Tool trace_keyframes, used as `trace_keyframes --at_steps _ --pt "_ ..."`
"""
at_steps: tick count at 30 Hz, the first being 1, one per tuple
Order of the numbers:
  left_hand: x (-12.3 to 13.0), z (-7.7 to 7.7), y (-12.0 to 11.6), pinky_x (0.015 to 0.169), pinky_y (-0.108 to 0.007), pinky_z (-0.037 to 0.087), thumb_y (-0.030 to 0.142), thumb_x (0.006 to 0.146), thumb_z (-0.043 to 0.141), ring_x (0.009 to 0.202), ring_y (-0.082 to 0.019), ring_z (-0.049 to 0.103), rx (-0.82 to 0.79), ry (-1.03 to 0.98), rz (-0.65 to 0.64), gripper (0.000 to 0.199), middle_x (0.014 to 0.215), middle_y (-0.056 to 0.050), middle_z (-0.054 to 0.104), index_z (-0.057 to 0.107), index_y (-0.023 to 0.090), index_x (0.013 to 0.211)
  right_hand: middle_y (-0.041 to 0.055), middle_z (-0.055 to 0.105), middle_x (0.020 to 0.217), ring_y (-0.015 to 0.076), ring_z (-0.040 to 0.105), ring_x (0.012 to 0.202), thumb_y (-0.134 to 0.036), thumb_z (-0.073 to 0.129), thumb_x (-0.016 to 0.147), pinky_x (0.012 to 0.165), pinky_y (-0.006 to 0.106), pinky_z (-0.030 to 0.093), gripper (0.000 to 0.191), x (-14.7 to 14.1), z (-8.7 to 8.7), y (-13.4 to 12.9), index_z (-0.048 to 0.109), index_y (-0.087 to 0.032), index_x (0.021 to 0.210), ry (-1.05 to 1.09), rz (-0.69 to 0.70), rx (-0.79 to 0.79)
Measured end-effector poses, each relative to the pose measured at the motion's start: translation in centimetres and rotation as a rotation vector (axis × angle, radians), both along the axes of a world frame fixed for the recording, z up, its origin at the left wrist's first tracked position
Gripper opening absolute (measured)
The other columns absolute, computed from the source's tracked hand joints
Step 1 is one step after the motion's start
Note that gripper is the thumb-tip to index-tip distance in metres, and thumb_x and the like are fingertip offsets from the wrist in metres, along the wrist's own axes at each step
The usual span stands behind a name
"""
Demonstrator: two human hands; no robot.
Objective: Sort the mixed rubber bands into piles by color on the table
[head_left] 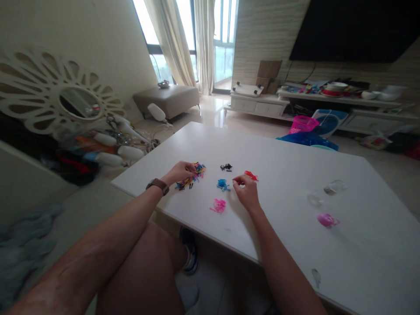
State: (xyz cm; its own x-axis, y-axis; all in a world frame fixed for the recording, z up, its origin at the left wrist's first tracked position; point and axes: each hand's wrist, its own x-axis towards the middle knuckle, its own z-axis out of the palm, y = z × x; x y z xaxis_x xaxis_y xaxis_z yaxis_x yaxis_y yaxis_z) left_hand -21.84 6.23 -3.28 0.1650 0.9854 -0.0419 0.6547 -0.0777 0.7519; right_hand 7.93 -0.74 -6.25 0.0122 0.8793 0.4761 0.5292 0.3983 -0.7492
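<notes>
On the white table [278,166] lies a mixed pile of small, thin coloured pieces [197,174], perhaps little elastic bands; their exact kind is too small to tell. My left hand [182,172], with a watch on its wrist, has its fingers closed down at this pile. Between the blue pieces [222,185] and the red pieces [251,175] is my right hand [246,190], thumb and fingers pinched together; anything in the pinch is too small to see. Black pieces [226,167] lie farther back, pink pieces [218,205] nearer the front edge. A bit of yellow shows beside my right wrist.
Toward the table's right are clear transparent containers [335,187], a pink-purple object [327,220] and a small clear item [316,277]. Beyond the table stand a pink basket [303,125] and a beige ottoman [170,100]. A lamp with white shades [131,152] is at left.
</notes>
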Motion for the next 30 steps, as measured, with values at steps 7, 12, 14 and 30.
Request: trace_keyframes --at_steps 7,12,14,30 --pt "-0.9 0.0 -0.7 0.051 -0.022 0.039 0.018 0.059 0.069 0.055 -0.014 0.056 -0.023 0.066 0.035 0.022 0.06 -0.001 0.066 0.078 0.015 0.078 0.003 0.067 0.076 0.017 0.06 0.068 -0.019 0.057 0.079 0.069 0.031 0.049 0.009 0.0 0.0 0.0 0.066 -0.02 0.075 -0.016 -0.001 0.004" --pt "-0.5 -1.1 -0.2 0.053 -0.023 0.038 0.021 0.059 0.074 0.055 -0.014 0.054 0.027 0.091 0.045 0.018 0.058 0.0 0.065 0.078 0.018 0.076 0.0033 0.068 0.076 0.0173 0.06 0.068 -0.021 0.057 0.079 0.069 0.031 0.049 0.009 0.0 -0.1 -0.1 0.066 -0.02 0.075 -0.019 0.005 -0.015" --pt "-0.2 -1.5 -0.1 0.053 -0.023 0.038 0.023 0.057 0.077 0.056 -0.014 0.054 0.041 0.08 0.061 0.018 0.058 0.001 0.064 0.078 0.018 0.074 0.0033 0.068 0.076 0.0174 0.06 0.068 -0.022 0.058 0.079 0.069 0.031 0.049 0.01 0.0 -0.1 -0.1 0.066 -0.02 0.074 -0.021 0.004 -0.02" --pt "0.1 -1.2 -0.2 0.049 -0.023 0.037 0.026 0.062 0.074 0.054 -0.013 0.055 0.0 0.062 0.127 0.01 0.06 -0.001 0.067 0.074 0.017 0.066 0.0029 0.068 0.075 0.0172 0.06 0.068 -0.02 0.058 0.079 0.068 0.031 0.049 0.009 0.1 0.0 -0.1 0.066 -0.02 0.074 -0.019 0.015 -0.022"
